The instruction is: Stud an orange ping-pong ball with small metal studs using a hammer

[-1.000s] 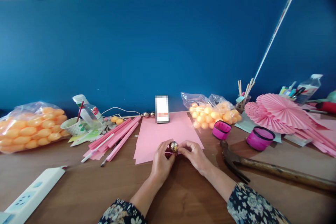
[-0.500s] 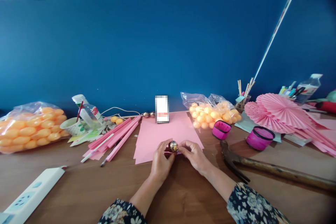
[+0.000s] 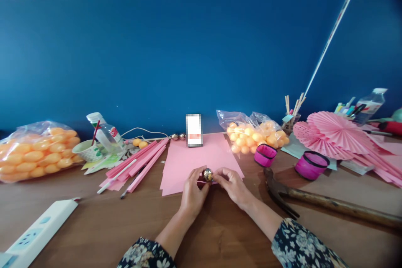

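A shiny metal ball (image 3: 207, 174) is gripped between the thumb and fingers of my left hand (image 3: 192, 190), over the near edge of the pink paper sheets (image 3: 197, 157). From the right, my right hand (image 3: 231, 185) has its thumb and forefinger pinched together against the ball's side. Whatever lies between those right fingertips is too small to make out. Two more shiny metal balls (image 3: 179, 136) rest at the back, left of an upright phone (image 3: 194, 130) whose screen is blurred.
Bags of orange balls stand at far left (image 3: 37, 150) and right of the paper (image 3: 251, 136). A claw hammer (image 3: 333, 204) and two magenta cloth bands (image 3: 312, 165) lie at right, near pink paper fans (image 3: 336, 134). Folded pink strips (image 3: 141, 163) and a power strip (image 3: 40, 228) lie left.
Hardly anything differs: both hands keep the same hold around the metal ball. The view has shifted very slightly.
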The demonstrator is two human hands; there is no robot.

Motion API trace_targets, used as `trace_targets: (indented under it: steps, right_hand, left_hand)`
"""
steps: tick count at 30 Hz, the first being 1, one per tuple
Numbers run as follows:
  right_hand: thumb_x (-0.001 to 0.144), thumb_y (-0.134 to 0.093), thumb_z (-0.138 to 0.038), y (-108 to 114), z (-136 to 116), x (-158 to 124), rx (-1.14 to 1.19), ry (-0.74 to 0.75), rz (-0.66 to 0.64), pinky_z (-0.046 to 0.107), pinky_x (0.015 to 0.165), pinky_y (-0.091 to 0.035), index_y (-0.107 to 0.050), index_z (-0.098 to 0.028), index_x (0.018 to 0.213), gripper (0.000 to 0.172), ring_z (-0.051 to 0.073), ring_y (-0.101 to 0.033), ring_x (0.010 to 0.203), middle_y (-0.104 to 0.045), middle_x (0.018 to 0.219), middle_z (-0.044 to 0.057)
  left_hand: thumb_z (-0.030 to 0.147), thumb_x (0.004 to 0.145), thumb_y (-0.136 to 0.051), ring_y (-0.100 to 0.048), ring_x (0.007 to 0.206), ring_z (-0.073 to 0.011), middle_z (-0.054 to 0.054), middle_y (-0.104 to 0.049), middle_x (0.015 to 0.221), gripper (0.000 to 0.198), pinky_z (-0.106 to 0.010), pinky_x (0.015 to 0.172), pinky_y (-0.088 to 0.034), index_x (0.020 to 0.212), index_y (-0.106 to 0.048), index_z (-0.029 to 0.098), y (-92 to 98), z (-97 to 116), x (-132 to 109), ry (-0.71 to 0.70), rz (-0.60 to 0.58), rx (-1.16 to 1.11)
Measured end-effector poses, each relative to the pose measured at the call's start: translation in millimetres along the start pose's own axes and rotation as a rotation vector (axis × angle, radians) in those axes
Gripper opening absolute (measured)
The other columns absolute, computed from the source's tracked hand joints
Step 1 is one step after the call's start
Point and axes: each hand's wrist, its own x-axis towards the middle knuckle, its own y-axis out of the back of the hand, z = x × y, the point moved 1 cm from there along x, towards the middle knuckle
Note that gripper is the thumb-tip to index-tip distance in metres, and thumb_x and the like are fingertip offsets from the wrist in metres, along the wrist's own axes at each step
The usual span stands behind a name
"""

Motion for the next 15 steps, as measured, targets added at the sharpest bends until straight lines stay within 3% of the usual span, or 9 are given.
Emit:
trace_targets:
  steps: [15]
  right_hand:
    - [0.077, -0.053, -0.037, 0.0, -2.2, -0.2, -0.006, -0.009, -0.007, 0.023, 0.057, -0.038, -0.061, -0.016, 0.076, 0.023, 0.012, -0.050, 0.060, -0.058, 0.065, -0.001]
  left_hand:
    - [0.007, 0.067, -0.053, -0.059, 0.084, -0.0170, -0.007, -0.056, 0.103, 0.042, -0.032, 0.071, -0.051, 0.107, -0.053, 0.021, 0.6, -1.5, -0.4, -0.027, 0.002, 0.006]
